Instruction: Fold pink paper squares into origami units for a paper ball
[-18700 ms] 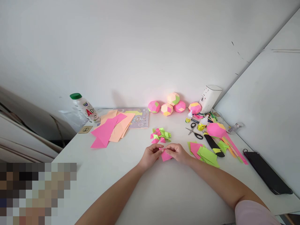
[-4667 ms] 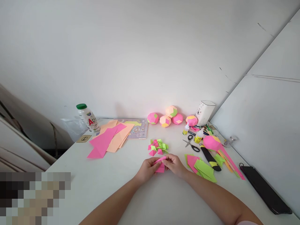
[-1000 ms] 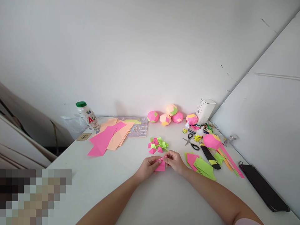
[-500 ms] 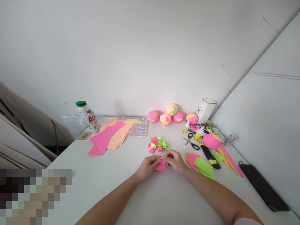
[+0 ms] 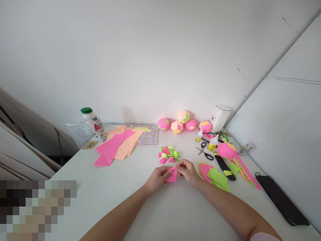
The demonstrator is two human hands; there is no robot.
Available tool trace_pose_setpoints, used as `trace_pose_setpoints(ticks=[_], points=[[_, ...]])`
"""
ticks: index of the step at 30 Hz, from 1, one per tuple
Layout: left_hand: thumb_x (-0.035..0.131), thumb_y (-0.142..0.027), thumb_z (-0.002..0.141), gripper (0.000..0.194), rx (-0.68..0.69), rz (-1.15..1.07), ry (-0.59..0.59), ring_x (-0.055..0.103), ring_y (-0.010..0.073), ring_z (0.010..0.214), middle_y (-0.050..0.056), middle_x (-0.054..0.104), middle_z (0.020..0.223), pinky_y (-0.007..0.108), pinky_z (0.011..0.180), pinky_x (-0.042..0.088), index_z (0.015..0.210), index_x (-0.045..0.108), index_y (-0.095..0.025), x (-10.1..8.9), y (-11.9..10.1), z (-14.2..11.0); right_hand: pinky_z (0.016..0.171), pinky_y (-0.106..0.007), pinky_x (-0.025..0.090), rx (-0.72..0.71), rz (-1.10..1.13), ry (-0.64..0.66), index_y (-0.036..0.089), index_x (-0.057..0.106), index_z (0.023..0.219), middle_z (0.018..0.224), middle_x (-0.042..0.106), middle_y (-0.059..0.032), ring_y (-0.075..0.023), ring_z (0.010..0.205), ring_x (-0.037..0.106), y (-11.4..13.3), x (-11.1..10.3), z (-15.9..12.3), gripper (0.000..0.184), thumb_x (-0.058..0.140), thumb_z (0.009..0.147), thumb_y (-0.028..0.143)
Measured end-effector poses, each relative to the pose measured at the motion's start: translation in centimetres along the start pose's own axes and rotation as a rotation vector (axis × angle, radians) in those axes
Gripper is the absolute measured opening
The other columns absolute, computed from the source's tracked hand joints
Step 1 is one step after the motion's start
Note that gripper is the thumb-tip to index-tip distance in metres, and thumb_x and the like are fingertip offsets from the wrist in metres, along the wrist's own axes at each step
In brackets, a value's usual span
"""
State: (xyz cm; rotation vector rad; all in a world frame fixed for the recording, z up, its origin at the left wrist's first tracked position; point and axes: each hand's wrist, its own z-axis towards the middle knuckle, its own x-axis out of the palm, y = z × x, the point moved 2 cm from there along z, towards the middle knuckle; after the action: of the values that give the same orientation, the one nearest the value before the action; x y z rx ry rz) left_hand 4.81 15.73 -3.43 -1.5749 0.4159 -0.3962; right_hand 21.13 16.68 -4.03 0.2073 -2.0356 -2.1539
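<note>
A small piece of pink paper with crease lines is held up just over the table between my hands. My left hand is closed on its left side, thumb on top. At the upper right corner, the fingers of my right hand pinch the paper's edge. Just beyond my hands lies a cluster of small folded pink and green paper pieces. Pink and green paper sheets are stacked to the right of my right hand.
Scissors, a glue bottle and a utility knife lie at the right. Several paper balls line the wall. Pink and peach sheets and a white bottle are at the left; a black case is far right.
My right fingers have shifted slightly right along the paper's top edge, and more of the pink paper's upper part shows. The other things have stayed in place.
</note>
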Motion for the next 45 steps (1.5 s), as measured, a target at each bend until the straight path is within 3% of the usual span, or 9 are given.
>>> trace_pose_setpoints(ticks=[13, 19, 25, 30, 35, 39, 45], points=[[0.052, -0.046, 0.079, 0.037, -0.001, -0.010, -0.024, 0.043, 0.0086, 0.047, -0.002, 0.055, 0.058, 0.021, 0.048, 0.034, 0.093, 0.067, -0.015, -0.1, 0.3, 0.1, 0.044, -0.022, 0.036, -0.009, 0.008, 0.034, 0.018, 0.051, 0.077, 0.049, 0.051, 0.0047, -0.0104, 0.043, 0.049, -0.1, 0.2, -0.2, 0.029, 0.048, 0.084, 0.046], [0.054, -0.046, 0.078, 0.037, 0.004, -0.063, -0.020, 0.053, 0.0122, 0.058, 0.003, 0.064, 0.073, 0.023, 0.054, 0.041, 0.095, 0.064, -0.015, -0.1, 0.5, 0.2, 0.049, -0.023, 0.043, -0.025, -0.049, 0.080, 0.016, 0.057, 0.083, 0.064, 0.056, 0.0018, -0.0102, 0.051, 0.053, -0.3, 0.6, -0.3, 0.025, 0.058, 0.079, 0.041], [0.058, -0.043, 0.076, 0.034, 0.018, -0.101, -0.052, 0.060, 0.0185, 0.078, 0.006, 0.066, 0.083, 0.028, 0.068, 0.047, 0.094, 0.060, -0.014, -0.1, 0.9, 0.4, 0.046, -0.022, 0.041, -0.022, -0.020, 0.016, 0.016, 0.056, 0.079, 0.057, 0.052, 0.0035, -0.0097, 0.048, 0.050, -0.1, 0.2, -0.2, 0.025, 0.057, 0.079, 0.042], [0.057, -0.042, 0.077, 0.031, 0.052, -0.093, -0.077, 0.061, 0.0187, 0.080, 0.007, 0.066, 0.086, 0.029, 0.071, 0.047, 0.091, 0.060, -0.014, -0.2, 1.0, 0.5, 0.046, -0.022, 0.041, -0.010, -0.084, 0.025, 0.017, 0.053, 0.076, 0.058, 0.051, 0.0039, -0.0100, 0.048, 0.050, 0.1, 0.6, -0.4, 0.024, 0.058, 0.077, 0.041], [0.057, -0.041, 0.078, 0.029, 0.051, -0.079, -0.062, 0.061, 0.0185, 0.079, 0.007, 0.066, 0.086, 0.029, 0.070, 0.047, 0.089, 0.060, -0.014, -0.2, 1.1, 0.5, 0.051, -0.022, 0.042, -0.137, -0.240, 0.012, 0.016, 0.057, 0.077, 0.069, 0.057, -0.0008, -0.0110, 0.057, 0.052, 0.3, 0.9, -0.5, 0.019, 0.057, 0.079, 0.036], [0.057, -0.043, 0.077, 0.031, 0.024, -0.080, -0.058, 0.061, 0.0184, 0.075, 0.006, 0.067, 0.081, 0.028, 0.067, 0.046, 0.086, 0.060, -0.013, -0.3, 1.2, 0.5, 0.055, -0.024, 0.046, -0.119, -0.196, 0.024, 0.017, 0.059, 0.089, 0.075, 0.062, -0.0028, -0.0136, 0.063, 0.058, 0.3, 0.9, -0.6, 0.020, 0.057, 0.079, 0.033], [0.057, -0.047, 0.075, 0.035, 0.022, -0.058, -0.057, 0.062, 0.0185, 0.072, 0.006, 0.068, 0.076, 0.028, 0.064, 0.046, 0.084, 0.061, -0.014, -0.2, 1.0, 0.5, 0.049, -0.023, 0.045, -0.091, -0.176, 0.024, 0.016, 0.062, 0.081, 0.066, 0.060, -0.0009, -0.0121, 0.054, 0.055, 0.3, 0.9, -0.6, 0.020, 0.059, 0.078, 0.035]])
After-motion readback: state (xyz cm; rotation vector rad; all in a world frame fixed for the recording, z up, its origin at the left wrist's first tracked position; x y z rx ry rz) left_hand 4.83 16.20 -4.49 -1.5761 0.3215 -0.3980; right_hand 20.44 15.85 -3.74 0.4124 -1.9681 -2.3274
